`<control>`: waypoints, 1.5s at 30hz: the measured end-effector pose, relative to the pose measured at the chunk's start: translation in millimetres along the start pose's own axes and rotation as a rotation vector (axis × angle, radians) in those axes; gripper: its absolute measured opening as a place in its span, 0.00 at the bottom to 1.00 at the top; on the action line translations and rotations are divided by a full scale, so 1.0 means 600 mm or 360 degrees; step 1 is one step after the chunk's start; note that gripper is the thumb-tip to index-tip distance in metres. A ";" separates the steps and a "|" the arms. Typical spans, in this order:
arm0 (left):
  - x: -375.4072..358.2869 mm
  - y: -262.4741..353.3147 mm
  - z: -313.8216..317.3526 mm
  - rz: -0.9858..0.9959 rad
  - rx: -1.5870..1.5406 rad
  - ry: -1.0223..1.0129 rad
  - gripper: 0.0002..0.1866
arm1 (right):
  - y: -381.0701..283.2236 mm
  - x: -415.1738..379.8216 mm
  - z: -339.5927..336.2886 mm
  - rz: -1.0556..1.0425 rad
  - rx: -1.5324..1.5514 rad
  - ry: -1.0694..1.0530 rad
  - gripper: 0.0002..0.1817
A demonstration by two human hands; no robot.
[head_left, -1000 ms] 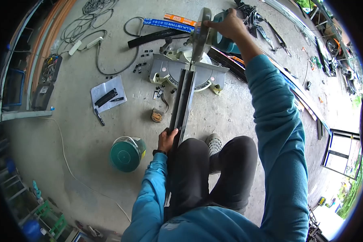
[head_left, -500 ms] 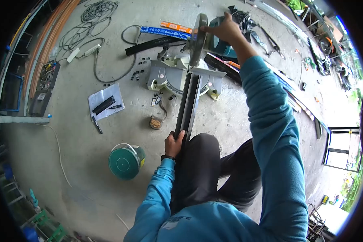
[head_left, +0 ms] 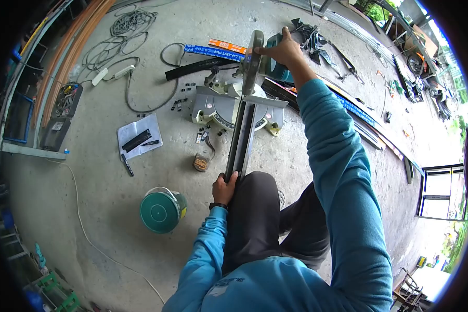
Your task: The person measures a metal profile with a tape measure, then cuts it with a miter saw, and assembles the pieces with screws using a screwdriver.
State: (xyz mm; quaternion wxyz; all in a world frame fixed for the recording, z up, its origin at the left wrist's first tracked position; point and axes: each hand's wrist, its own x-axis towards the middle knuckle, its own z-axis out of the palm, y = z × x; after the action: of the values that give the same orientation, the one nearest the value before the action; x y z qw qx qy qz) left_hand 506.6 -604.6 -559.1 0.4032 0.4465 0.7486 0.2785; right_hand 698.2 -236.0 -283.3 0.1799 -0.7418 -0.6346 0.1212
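- You are working in soft, even daylight with faint shadows.
- Brightness is washing out the right edge.
- Fisheye distortion is bending the edges, and black corners are framing them.

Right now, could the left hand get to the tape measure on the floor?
Probably yes: the left hand grips the dark profile, and the tape measure lies close beside it on bare concrete, nothing between.

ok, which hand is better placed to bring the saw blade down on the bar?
Right. The right hand is on the saw head above the blade, arm stretched out to it. The left hand grips the near end of the dark bar, probably steadying it on the saw base.
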 end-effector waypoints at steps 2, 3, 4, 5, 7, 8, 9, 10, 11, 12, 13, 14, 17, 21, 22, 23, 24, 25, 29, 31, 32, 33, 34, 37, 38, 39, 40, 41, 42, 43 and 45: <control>0.002 -0.002 -0.004 -0.0011 0.0000 0.0010 0.34 | -0.004 -0.001 -0.002 0.0017 0.0007 -0.0018 0.75; 0.003 -0.003 -0.007 -0.0012 0.0001 0.0013 0.34 | -0.003 -0.002 -0.002 0.0013 0.0010 -0.0018 0.74; 0.004 -0.003 -0.008 -0.0013 0.0000 0.0014 0.34 | -0.003 0.001 -0.003 0.0010 0.0011 -0.0018 0.74; 0.006 -0.004 -0.008 -0.0005 0.0004 0.0025 0.34 | -0.003 0.004 -0.005 0.0016 0.0023 -0.0022 0.73; 0.003 -0.007 -0.005 0.0003 0.0013 0.0037 0.35 | -0.002 0.003 -0.009 0.0037 0.0043 -0.0035 0.72; 0.003 -0.007 -0.002 -0.0001 0.0020 0.0018 0.35 | -0.003 0.008 -0.010 0.0055 0.0024 -0.0016 0.71; 0.002 -0.003 -0.004 -0.0009 0.0030 0.0000 0.35 | -0.006 0.015 -0.007 0.0072 0.0008 0.0000 0.71; 0.001 -0.002 -0.007 -0.0020 0.0044 -0.0017 0.35 | -0.007 0.020 -0.002 0.0092 -0.0005 0.0011 0.70; -0.002 -0.001 -0.010 -0.0010 0.0051 0.0013 0.35 | -0.005 0.021 0.003 0.0083 -0.0011 0.0025 0.70; -0.006 0.004 -0.010 -0.0002 0.0056 0.0040 0.35 | -0.004 0.018 0.004 0.0075 -0.0021 0.0037 0.70; -0.007 0.007 -0.009 0.0009 0.0058 0.0068 0.35 | -0.002 0.016 0.003 0.0066 -0.0032 0.0053 0.70; -0.006 0.007 -0.006 0.0000 0.0065 0.0067 0.35 | -0.004 0.015 0.003 0.0067 -0.0049 0.0056 0.69; -0.003 -0.002 -0.004 0.0013 0.0075 0.0080 0.34 | -0.002 0.007 0.007 0.0073 -0.0046 0.0052 0.69; 0.000 -0.009 -0.002 0.0039 0.0031 0.0063 0.34 | 0.000 -0.007 0.008 0.0053 0.0016 0.0040 0.69; 0.002 -0.010 -0.001 0.0030 0.0021 0.0041 0.35 | -0.001 -0.010 0.008 0.0046 0.0018 0.0045 0.68; 0.004 -0.012 0.000 0.0048 0.0019 0.0050 0.35 | -0.001 -0.013 0.008 0.0055 0.0034 0.0038 0.67; 0.004 -0.013 0.002 0.0064 0.0017 0.0058 0.35 | -0.006 -0.022 0.003 0.0065 0.0050 0.0029 0.66; 0.003 -0.013 0.003 0.0080 0.0013 0.0066 0.35 | -0.009 -0.028 0.000 0.0074 0.0065 0.0021 0.65; 0.000 -0.006 -0.002 0.0067 0.0017 0.0041 0.35 | -0.008 -0.033 0.004 0.0079 0.0061 0.0050 0.65; 0.001 -0.006 -0.001 0.0069 0.0030 0.0037 0.35 | -0.006 -0.034 0.009 0.0060 0.0050 0.0098 0.64; 0.000 -0.006 -0.001 0.0065 0.0035 0.0041 0.35 | -0.004 -0.035 0.012 0.0067 0.0055 0.0108 0.64; 0.000 -0.007 -0.001 0.0061 0.0039 0.0046 0.35 | -0.003 -0.035 0.015 0.0073 0.0060 0.0118 0.64; 0.001 -0.007 -0.001 0.0057 0.0044 0.0052 0.35 | -0.003 -0.034 0.017 0.0077 0.0065 0.0128 0.64; 0.003 -0.008 -0.003 0.0087 0.0002 0.0051 0.34 | 0.002 -0.035 0.020 0.0057 0.0079 0.0132 0.63; 0.004 -0.008 -0.002 0.0093 -0.0004 0.0051 0.34 | 0.002 -0.035 0.021 0.0062 0.0077 0.0131 0.63; 0.005 -0.008 -0.002 0.0099 -0.0009 0.0050 0.34 | 0.002 -0.036 0.022 0.0066 0.0076 0.0130 0.63; 0.006 -0.008 -0.002 0.0105 -0.0015 0.0049 0.34 | 0.001 -0.036 0.022 0.0070 0.0074 0.0130 0.63; 0.006 -0.008 -0.002 0.0100 -0.0018 0.0043 0.35 | 0.001 -0.035 0.022 0.0070 0.0073 0.0130 0.63; 0.006 -0.005 -0.004 0.0095 -0.0020 0.0036 0.35 | -0.001 -0.036 0.021 0.0069 0.0071 0.0130 0.63; 0.005 -0.004 -0.005 0.0091 -0.0022 0.0028 0.35 | -0.001 -0.037 0.020 0.0071 0.0069 0.0130 0.63; 0.008 -0.008 -0.004 0.0114 -0.0036 0.0025 0.35 | -0.002 -0.039 0.018 0.0081 0.0070 0.0120 0.63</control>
State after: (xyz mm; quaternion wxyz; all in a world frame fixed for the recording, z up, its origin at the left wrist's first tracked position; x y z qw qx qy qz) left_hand 501.4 -602.8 -563.3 0.3920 0.4663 0.7321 0.3048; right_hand 689.1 -257.5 -293.6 0.2167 -0.7577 -0.6054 0.1117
